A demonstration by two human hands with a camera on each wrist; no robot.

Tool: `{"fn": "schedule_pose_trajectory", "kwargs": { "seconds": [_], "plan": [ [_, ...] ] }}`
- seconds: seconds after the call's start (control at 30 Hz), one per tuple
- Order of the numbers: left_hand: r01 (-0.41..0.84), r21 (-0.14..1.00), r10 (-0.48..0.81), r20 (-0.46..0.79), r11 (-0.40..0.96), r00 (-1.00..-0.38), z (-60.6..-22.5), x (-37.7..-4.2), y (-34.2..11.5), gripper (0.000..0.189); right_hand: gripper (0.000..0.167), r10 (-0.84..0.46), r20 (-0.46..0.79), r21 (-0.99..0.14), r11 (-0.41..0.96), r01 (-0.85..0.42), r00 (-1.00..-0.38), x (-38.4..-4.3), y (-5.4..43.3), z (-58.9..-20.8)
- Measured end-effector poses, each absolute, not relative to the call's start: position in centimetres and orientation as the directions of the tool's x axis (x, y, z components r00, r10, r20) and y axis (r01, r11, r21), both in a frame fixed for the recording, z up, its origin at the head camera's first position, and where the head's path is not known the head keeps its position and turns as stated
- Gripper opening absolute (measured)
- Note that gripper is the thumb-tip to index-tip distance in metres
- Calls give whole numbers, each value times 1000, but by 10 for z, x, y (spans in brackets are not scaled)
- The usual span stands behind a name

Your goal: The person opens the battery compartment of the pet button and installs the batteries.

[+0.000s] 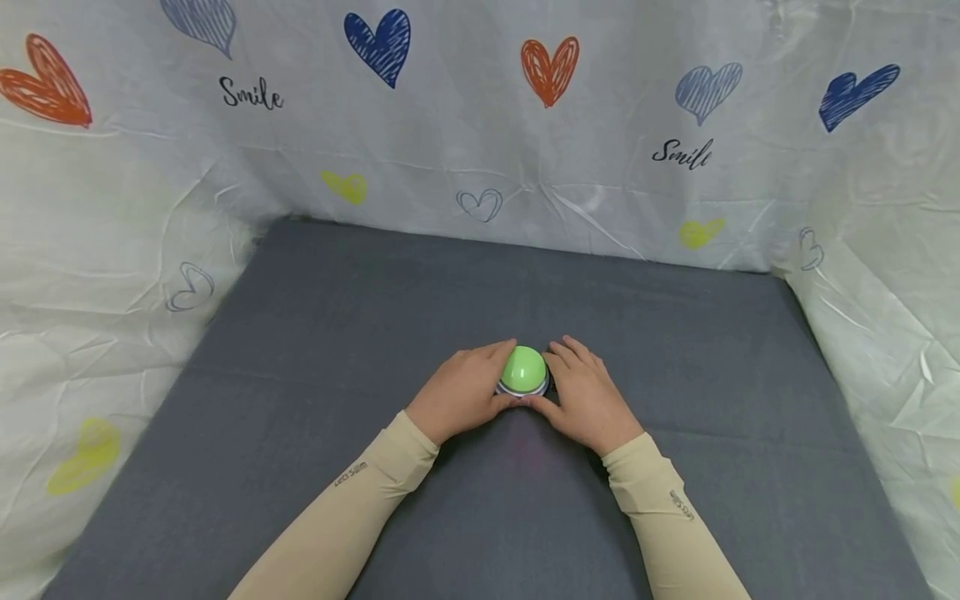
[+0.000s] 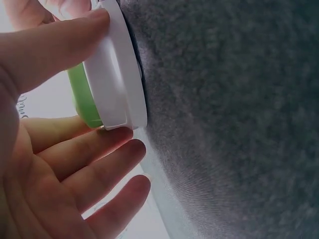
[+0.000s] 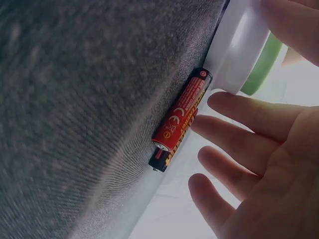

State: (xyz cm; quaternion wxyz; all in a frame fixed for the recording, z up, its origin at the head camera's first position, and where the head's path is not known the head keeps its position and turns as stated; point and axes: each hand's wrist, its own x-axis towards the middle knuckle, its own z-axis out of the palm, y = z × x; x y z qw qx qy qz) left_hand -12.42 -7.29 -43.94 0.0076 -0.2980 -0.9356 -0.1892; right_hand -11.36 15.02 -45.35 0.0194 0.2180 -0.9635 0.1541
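A round push button with a green dome (image 1: 523, 369) and a white base (image 2: 115, 74) sits on the grey cloth, held from both sides. My left hand (image 1: 467, 390) grips its left side, thumb on the near rim and fingertips against the far edge. On the other side, my right hand (image 1: 588, 395) holds the rim between thumb and index finger, its other fingers spread. Two red and black batteries (image 3: 182, 112) lie on the cloth by the right fingertips, one close against the base. The head view does not show them clearly.
Grey cloth (image 1: 360, 292) covers the table. A white curtain (image 1: 465, 133) printed with hearts and "Smile" hangs behind it and along both sides. Beige sleeves (image 1: 330, 517) cover both forearms.
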Motion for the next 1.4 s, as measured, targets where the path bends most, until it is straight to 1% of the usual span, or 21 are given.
{"fn": "schedule_pose_trajectory", "kwargs": {
  "seconds": [0.2,0.37,0.57,0.7,0.9,1.1,1.23,1.4],
  "plan": [
    [557,323,553,112,765,-825,-442,-124,-73,82,69,-428,109,-291,849,-441,-897,-113,149,-454],
    [555,338,551,118,760,-826,-442,-123,-72,80,70,-431,137,-305,838,-452,-892,-112,150,-453],
    [558,421,541,173,715,-823,-438,-122,-75,85,65,-428,201,-325,819,-473,-881,-114,152,-452],
    [526,490,514,173,695,-840,-436,-123,-74,90,69,-417,206,-353,812,-464,-886,-113,150,-451],
    [453,552,461,135,700,-877,-433,-125,-74,90,75,-382,194,-445,786,-428,-903,-112,146,-447],
    [451,530,466,115,718,-877,-431,-127,-77,85,83,-352,123,-574,738,-356,-928,-112,145,-445],
    [458,546,475,122,701,-872,-430,-128,-79,85,77,-343,129,-619,705,-345,-931,-111,145,-445],
    [458,606,499,114,650,-859,-428,-127,-80,86,67,-327,174,-628,689,-361,-929,-110,146,-445]
  ]
}}
